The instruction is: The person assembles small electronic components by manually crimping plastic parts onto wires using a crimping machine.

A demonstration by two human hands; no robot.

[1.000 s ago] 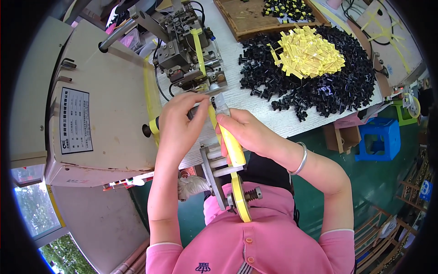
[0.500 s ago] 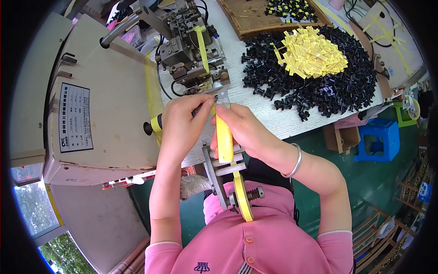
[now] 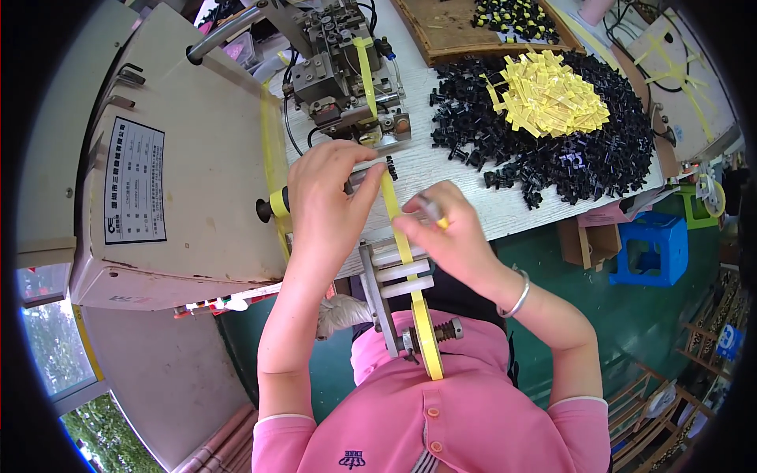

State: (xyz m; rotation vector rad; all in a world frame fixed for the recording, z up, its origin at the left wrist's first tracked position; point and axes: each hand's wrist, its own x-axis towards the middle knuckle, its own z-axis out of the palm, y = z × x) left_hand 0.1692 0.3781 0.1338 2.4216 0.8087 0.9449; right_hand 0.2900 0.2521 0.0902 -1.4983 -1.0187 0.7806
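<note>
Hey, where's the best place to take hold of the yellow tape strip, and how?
I'd probably pinch the yellow tape strip across its flat faces, between the left grip and the white rollers, coming from the right. It's narrow and mostly exposed there, while the left grip crowds its other side.

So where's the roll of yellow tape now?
The roll of yellow tape sits lower middle in the head view, between the metal bracket on its left and the coil spring on its right.
</note>
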